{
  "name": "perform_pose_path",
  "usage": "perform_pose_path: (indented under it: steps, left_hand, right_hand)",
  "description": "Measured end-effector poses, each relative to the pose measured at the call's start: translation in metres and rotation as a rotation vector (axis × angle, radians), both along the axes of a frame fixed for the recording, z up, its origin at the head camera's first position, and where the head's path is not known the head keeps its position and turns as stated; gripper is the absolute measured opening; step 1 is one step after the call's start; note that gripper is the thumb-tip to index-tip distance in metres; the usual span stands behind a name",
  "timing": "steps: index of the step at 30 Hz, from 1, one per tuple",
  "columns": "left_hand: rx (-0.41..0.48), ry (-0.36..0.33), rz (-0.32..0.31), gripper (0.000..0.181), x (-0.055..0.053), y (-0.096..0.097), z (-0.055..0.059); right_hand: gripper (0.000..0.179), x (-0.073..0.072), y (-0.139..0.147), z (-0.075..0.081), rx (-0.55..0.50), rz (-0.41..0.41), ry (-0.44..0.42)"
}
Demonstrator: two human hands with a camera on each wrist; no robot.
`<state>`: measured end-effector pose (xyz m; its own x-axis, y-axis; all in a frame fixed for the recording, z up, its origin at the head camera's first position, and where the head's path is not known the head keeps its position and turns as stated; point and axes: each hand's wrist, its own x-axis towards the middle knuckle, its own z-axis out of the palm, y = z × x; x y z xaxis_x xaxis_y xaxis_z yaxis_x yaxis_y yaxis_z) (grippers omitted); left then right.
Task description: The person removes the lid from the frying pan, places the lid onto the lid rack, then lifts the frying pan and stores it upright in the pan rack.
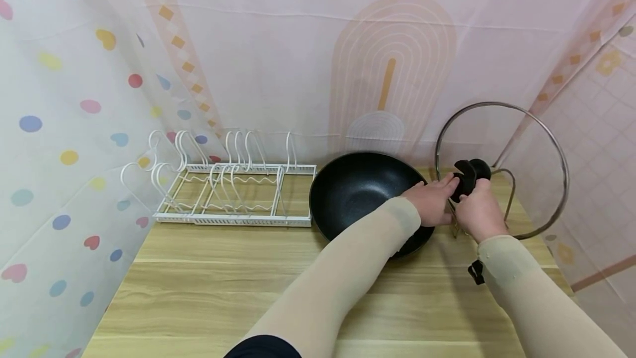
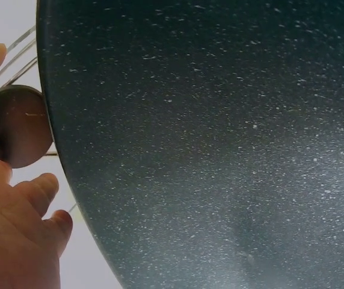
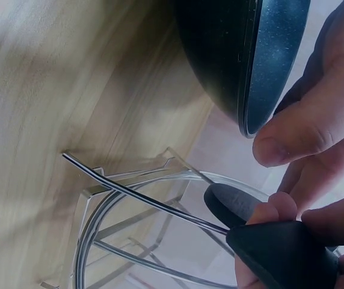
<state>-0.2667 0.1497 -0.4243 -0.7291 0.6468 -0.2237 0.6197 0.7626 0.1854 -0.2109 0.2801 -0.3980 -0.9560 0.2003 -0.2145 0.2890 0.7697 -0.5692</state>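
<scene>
A glass lid with a metal rim (image 1: 560,153) stands upright at the right, in a wire lid rack (image 1: 512,195). Black knob parts (image 1: 481,169) sit at the lid's middle. My right hand (image 1: 481,211) grips the black knob (image 3: 280,256) from the near side. Reaching over the wok's right edge, my left hand (image 1: 431,200) has its fingertips at the same knob; part of the grip is covered. A round dark disc (image 2: 18,126) shows beside the left fingers (image 2: 36,192). The black wok (image 1: 362,189) lies left of the lid, under my left forearm.
A white wire rack (image 1: 238,220) with curved uprights stands left of the wok. All rest on a wood-grain table (image 1: 213,280). Patterned curtains (image 1: 278,70) hang behind and at both sides. A small black object (image 1: 475,271) shows under my right wrist.
</scene>
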Motion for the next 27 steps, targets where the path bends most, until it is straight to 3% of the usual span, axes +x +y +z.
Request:
perform_pose_path:
  steps: [20, 27]
  left_hand:
    - [0.294, -0.215, 0.078, 0.081, -0.011, -0.024, 0.009]
    - [0.425, -0.314, 0.162, 0.078, -0.011, -0.031, 0.008]
  right_hand:
    - [0.071, 0.0, -0.004, 0.001, 0.013, 0.003, -0.014]
    - [0.073, 0.002, -0.004, 0.002, -0.007, 0.01, -0.046]
